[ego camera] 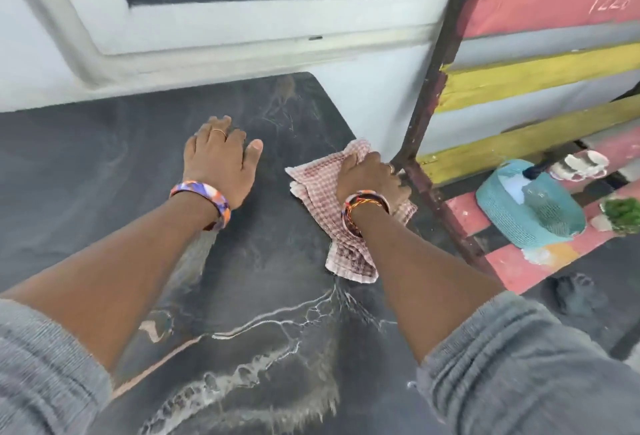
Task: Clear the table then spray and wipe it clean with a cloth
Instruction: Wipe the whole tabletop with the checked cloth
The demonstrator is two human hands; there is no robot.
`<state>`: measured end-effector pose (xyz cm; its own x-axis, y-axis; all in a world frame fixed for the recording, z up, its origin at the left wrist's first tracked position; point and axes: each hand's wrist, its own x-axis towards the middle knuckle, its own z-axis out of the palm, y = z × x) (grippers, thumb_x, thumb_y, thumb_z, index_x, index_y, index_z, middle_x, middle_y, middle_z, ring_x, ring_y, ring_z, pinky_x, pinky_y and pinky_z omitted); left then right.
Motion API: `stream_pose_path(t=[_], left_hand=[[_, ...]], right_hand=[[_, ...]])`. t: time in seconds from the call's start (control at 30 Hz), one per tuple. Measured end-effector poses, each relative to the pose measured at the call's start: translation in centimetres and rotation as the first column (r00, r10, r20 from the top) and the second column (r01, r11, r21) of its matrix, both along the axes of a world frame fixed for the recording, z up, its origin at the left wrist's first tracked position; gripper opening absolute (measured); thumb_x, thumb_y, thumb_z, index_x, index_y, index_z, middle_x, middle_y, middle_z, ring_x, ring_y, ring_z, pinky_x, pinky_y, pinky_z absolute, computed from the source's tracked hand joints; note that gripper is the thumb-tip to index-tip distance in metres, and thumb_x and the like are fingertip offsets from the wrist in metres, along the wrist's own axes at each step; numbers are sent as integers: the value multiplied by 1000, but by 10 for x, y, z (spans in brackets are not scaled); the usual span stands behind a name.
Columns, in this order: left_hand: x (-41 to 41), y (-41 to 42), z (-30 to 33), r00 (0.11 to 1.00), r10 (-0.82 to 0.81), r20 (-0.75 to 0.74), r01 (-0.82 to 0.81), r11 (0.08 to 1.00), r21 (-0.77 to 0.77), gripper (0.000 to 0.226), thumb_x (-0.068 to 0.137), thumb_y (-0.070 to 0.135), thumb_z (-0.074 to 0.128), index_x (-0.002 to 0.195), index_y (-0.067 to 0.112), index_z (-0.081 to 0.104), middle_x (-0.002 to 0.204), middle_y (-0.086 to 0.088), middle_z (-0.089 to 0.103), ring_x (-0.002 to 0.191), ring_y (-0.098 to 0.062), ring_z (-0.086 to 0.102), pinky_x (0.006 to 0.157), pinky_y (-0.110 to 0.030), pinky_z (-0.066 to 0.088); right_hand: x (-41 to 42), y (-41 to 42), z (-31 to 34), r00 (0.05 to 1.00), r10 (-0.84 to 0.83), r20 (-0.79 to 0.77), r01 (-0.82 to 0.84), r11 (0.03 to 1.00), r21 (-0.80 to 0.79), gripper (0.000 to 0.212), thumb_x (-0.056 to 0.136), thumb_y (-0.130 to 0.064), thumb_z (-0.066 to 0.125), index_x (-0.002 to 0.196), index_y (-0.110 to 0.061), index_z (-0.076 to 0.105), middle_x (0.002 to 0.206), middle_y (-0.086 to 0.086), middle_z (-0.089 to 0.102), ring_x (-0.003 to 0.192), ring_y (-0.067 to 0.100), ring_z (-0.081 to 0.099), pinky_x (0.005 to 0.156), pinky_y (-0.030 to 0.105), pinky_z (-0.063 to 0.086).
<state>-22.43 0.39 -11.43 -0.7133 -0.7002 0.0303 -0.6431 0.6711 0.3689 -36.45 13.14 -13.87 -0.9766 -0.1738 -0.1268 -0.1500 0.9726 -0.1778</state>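
The dark marble table [145, 164] with white veins fills the lower middle of the head view. A pink-and-white checked cloth [322, 188] lies crumpled near the table's right edge. My right hand [369, 176] grips the cloth from above and presses it onto the tabletop. My left hand [220, 155] rests flat on the table to the left of the cloth, fingers straight. A spray bottle [530, 181] lies in a teal basket [509, 219] off to the right, on a painted bench.
A white wall with a window ledge [242, 39] runs behind the table. A rusty metal frame [433, 88] stands right beside the table's right edge. The pink and yellow slatted bench [536, 77] also carries sandals [578, 164] and a green scrubber [623, 212].
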Motion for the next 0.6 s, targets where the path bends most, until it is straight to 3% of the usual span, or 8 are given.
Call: stream_pose_path(t=[0.13,0.2,0.27,0.37,0.53,0.6], left_hand=[[-24,-20,-6,994,112,14,-112,994,-6,45,98,33,30,127,6,51,151,-16,29,144,-29,16,115,-44,14],[-33,-26,-7,989,151,8,-151,988,-20,44,98,33,30,125,7,52,151,-15,30,144,-29,17,115,-45,15],[-34,-29,-8,982,188,-5,-188,982,-33,45,97,34,29,124,8,53,151,-15,31,144,-30,18,114,-45,16],[-27,-29,-5,966,255,-30,-257,965,-50,47,97,36,28,124,8,53,150,-14,32,143,-30,18,115,-46,16],[-6,-22,1,943,332,-28,-333,939,-85,64,84,45,18,124,9,53,149,-14,34,143,-30,20,114,-46,17],[1,-17,4,937,348,-17,-348,932,-101,65,83,44,18,125,9,53,149,-14,34,143,-31,20,114,-46,17]], right_hand=[[-36,-66,-5,971,237,-21,-237,972,3,68,95,-50,26,148,-7,22,150,18,32,130,39,39,103,53,29],[-48,-93,-6,925,379,-23,-378,925,33,73,94,-53,24,150,-8,12,157,19,17,138,40,27,107,57,26],[-55,-113,-5,848,530,-17,-528,847,56,75,93,-57,23,152,-13,8,159,18,5,144,41,9,112,62,13],[-62,-140,-4,693,721,-15,-719,692,65,72,93,-60,23,152,-22,8,160,12,0,147,36,-2,112,62,-1],[-44,-159,-3,319,948,-13,-945,319,65,59,97,-52,21,151,-32,8,161,0,3,149,24,1,118,54,0],[-32,-153,-4,218,976,-10,-974,218,63,55,99,-48,20,151,-33,6,161,-2,3,149,21,1,119,50,0]])
